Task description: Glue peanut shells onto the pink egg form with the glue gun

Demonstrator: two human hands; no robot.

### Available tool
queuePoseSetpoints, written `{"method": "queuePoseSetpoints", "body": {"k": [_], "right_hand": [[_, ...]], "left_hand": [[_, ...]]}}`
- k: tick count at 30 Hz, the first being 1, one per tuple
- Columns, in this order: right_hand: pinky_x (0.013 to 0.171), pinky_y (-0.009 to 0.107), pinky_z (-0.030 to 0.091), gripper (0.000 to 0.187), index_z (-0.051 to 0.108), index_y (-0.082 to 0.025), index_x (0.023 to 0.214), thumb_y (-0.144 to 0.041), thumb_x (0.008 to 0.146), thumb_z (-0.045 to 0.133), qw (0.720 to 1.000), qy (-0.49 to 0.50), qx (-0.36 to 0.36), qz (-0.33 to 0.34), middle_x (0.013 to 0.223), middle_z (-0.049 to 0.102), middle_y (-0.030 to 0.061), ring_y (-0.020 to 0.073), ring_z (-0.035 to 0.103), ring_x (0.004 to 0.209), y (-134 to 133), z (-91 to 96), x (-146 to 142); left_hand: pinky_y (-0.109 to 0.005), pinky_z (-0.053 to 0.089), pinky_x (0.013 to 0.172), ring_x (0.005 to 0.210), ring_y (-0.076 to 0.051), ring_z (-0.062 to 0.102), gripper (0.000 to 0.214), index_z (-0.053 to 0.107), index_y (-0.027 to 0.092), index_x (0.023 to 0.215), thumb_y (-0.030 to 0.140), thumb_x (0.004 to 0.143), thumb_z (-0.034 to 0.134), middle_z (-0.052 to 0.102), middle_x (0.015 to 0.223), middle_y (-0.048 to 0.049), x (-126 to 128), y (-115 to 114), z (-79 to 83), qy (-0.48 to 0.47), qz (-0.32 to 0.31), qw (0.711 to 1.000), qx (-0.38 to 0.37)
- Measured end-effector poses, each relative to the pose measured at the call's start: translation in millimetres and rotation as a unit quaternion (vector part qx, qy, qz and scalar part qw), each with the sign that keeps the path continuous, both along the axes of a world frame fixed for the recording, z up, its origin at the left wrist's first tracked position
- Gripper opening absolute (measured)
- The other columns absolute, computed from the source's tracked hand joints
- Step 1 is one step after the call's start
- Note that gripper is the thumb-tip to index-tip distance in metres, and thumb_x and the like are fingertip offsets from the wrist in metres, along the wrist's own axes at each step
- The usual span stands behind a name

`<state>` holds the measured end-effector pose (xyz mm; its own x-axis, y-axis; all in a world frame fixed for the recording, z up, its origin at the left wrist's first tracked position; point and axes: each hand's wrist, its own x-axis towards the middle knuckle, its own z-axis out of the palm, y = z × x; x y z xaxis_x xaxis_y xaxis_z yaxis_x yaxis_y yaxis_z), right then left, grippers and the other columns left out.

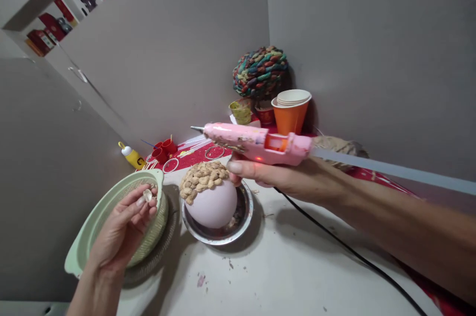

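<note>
A pink hot glue gun is gripped in my right hand, its metal nozzle pointing left and a long clear glue stick coming out of the back. A small red light glows on its body. Between the fingertips of my left hand is a peanut shell half, its pale hollow side showing. Beneath the glue gun, a pale balloon-like ball rests in a metal bowl. Peanut shells cover the top of the ball. My left hand is over a green colander, whose contents are mostly hidden.
Behind stand a multicoloured shell-covered ball, stacked orange paper cups and small red cups. A yellow bottle leans near the wall. The glue gun's black cord crosses the white table on the right.
</note>
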<state>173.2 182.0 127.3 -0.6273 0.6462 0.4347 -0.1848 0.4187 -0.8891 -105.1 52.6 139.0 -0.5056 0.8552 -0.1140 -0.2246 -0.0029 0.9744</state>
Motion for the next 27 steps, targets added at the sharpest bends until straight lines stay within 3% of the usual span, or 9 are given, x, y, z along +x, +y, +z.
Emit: {"method": "queuePoseSetpoints", "body": {"k": [6,10,12,16,18,21,25,27], "right_hand": [[0.073,0.022,0.053,0.057,0.044,-0.023,0.145,-0.022,0.09,0.055,0.992,0.068,0.017,0.102,0.109,0.067,0.0057,0.0129,0.061,0.085,1,5.4,0],[0.066,0.022,0.052,0.06,0.041,-0.022,0.148,-0.026,0.09,0.057,0.993,0.021,0.042,0.105,0.087,0.068,0.0021,0.0119,0.061,0.072,8,8.6,7],[0.065,0.022,0.051,0.059,0.043,-0.022,0.147,-0.028,0.09,0.058,0.992,0.012,0.072,0.105,0.086,0.068,0.0017,0.0127,0.062,0.072,11,12.3,13],[0.067,0.021,0.05,0.049,0.055,-0.029,0.136,-0.032,0.088,0.062,0.991,0.053,0.119,0.042,0.086,0.069,-0.0014,0.0147,0.062,0.08,13,18.4,21],[0.068,0.021,0.05,0.045,0.057,-0.031,0.132,-0.034,0.087,0.062,0.992,0.081,0.095,0.015,0.088,0.068,-0.0014,0.015,0.062,0.082,15,19.5,23],[0.065,0.022,0.049,0.045,0.056,-0.028,0.133,-0.032,0.088,0.061,0.994,0.094,0.049,0.019,0.084,0.065,-0.0003,0.0131,0.059,0.074,17,20.2,23],[0.056,0.019,0.045,0.043,0.055,-0.019,0.13,-0.024,0.088,0.059,0.997,0.074,-0.007,0.021,0.071,0.056,-0.0032,0.0085,0.052,0.062,19,20.2,17],[0.052,0.017,0.041,0.033,0.06,-0.016,0.119,-0.025,0.087,0.06,0.998,0.053,-0.025,0.003,0.069,0.054,-0.0032,0.0079,0.052,0.061,20,18.4,14]], "left_hand": [[-0.017,0.061,0.063,0.066,-0.013,0.071,0.034,0.077,0.024,0.085,0.016,0.054,0.089,0.076,0.086,-0.0026,68,12,-13.4,-0.002,-0.064,0.998,0.02],[-0.016,0.059,0.065,0.069,-0.012,0.071,0.038,0.078,0.027,0.089,0.024,0.053,0.092,0.075,0.084,0.0007,102,34,-15.7,0.044,-0.098,0.993,0.046],[-0.016,0.058,0.066,0.069,-0.01,0.069,0.037,0.077,0.03,0.089,0.027,0.055,0.091,0.074,0.084,0.0027,112,41,-14.8,0.072,-0.1,0.989,0.076],[-0.021,0.057,0.077,0.078,-0.011,0.068,0.02,0.075,0.035,0.083,0.029,0.067,0.084,0.072,0.086,0.007,115,32,-11.3,0.139,-0.022,0.981,0.137],[-0.022,0.056,0.082,0.086,-0.012,0.065,0.016,0.073,0.039,0.084,0.028,0.073,0.078,0.071,0.093,0.0099,112,17,-6.8,0.185,0.035,0.966,0.179],[-0.021,0.054,0.084,0.089,-0.01,0.06,0.017,0.071,0.044,0.086,0.027,0.083,0.069,0.068,0.097,0.0144,109,-6,3.4,0.222,0.111,0.932,0.263],[-0.02,0.054,0.079,0.084,-0.01,0.056,0.012,0.07,0.045,0.084,0.033,0.081,0.071,0.064,0.097,0.013,111,-21,13.8,0.241,0.144,0.922,0.265],[-0.022,0.054,0.079,0.086,-0.011,0.056,0.013,0.066,0.053,0.091,0.044,0.082,0.067,0.062,0.101,0.0138,110,-24,16.5,0.3,0.142,0.919,0.211]]}}
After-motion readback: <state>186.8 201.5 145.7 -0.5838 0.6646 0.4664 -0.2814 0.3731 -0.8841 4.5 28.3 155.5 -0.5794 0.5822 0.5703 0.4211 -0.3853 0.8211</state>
